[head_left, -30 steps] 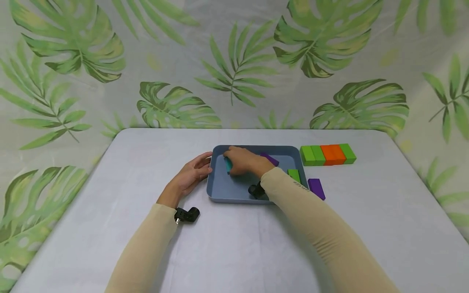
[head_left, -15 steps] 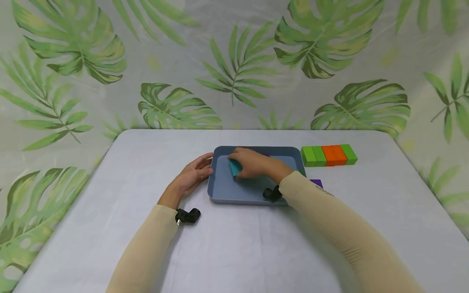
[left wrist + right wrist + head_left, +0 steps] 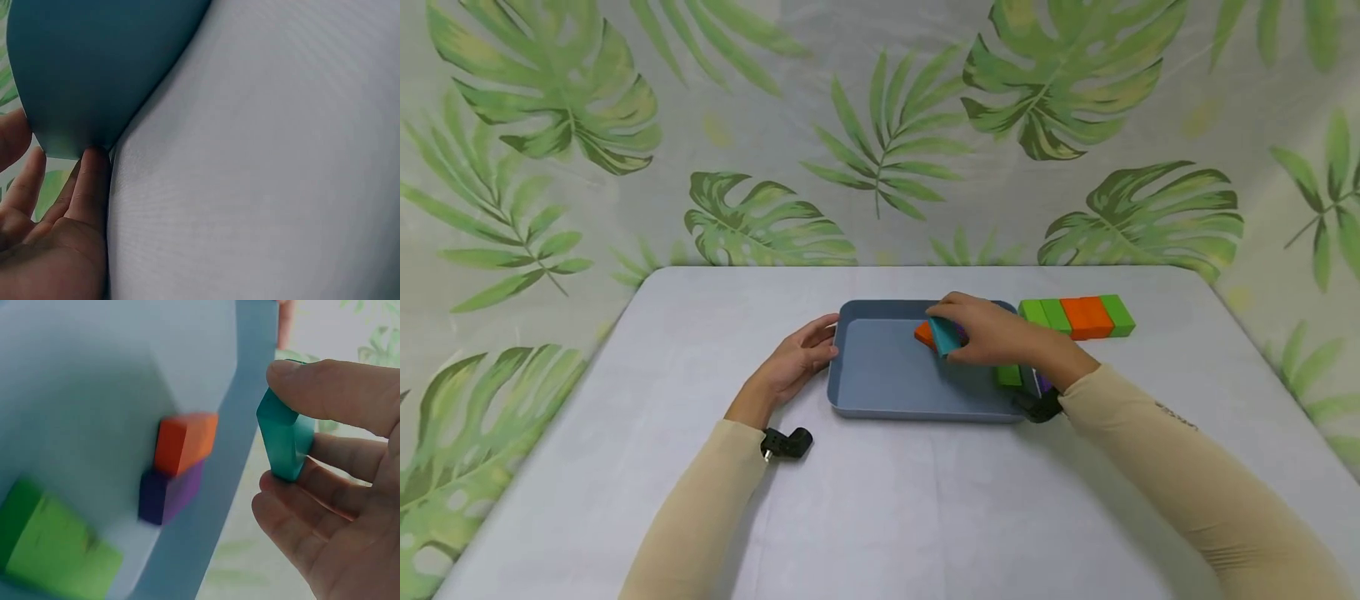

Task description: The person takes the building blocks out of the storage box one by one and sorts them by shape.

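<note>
My right hand (image 3: 1000, 335) pinches a teal block (image 3: 945, 337) between thumb and fingertips, held above the right half of a blue-grey tray (image 3: 880, 383). In the right wrist view the teal block (image 3: 286, 440) is tilted, clear of the tray wall. An orange block (image 3: 185, 442) and a purple block (image 3: 170, 492) touch each other by that wall, inside the tray. A green block (image 3: 62, 544) lies apart from them. My left hand (image 3: 797, 358) rests against the tray's left side; in the left wrist view its fingertips touch the outer wall (image 3: 94, 81).
A row of green and orange blocks (image 3: 1078, 318) stands on the white table (image 3: 880, 500), right of the tray's far corner. Another purple block (image 3: 1043, 383) lies beside the tray's right side, mostly hidden by my right wrist. A leaf-printed cloth (image 3: 880, 117) hangs behind the table.
My right hand has lifted the teal block from the tray's left part and carried it right. The orange block in the tray has come into sight. My left hand stays at the rim.
</note>
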Motion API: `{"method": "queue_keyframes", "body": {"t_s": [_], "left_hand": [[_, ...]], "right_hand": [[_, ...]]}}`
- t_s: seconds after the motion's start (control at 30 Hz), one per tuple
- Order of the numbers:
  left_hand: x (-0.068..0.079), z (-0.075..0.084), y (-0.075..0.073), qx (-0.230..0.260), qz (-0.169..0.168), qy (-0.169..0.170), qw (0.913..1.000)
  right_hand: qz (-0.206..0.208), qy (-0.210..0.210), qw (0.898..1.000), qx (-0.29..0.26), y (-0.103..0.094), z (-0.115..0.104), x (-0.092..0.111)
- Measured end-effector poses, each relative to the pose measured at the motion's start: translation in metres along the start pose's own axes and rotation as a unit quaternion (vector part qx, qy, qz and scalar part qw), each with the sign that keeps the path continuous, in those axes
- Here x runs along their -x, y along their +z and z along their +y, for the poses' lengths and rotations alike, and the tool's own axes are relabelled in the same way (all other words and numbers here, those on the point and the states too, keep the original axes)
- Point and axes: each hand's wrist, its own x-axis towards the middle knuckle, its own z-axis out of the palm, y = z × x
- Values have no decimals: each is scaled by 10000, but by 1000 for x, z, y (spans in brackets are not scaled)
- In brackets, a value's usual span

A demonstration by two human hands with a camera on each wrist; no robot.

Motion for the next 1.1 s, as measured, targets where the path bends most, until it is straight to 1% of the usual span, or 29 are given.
{"method": "queue_keyframes", "body": {"t_s": [0.17,0.3,0.43,0.57,0.7,0.97,1.1], "left_hand": [[1,0,3,-32,-31,-2,10000],[2,0,3,-71,-39,-13,10000],[2,0,2,-114,-16,-16,9999],[1,0,1,-159,-38,13,9999],[0,1,1,-89,-19,33,10000],[1,2,1,-62,72,14,10000],[2,1,1,-49,87,2,10000]], "right_hand": [[153,251,9996,22,-9,16,25],[156,417,9990,69,-20,25,45],[159,633,9979,7,-28,34,64],[28,787,9968,160,-26,43,83],[-50,906,9956,254,-20,53,101],[154,1091,9934,324,-18,75,128],[225,1070,9936,291,-15,85,138]]}}
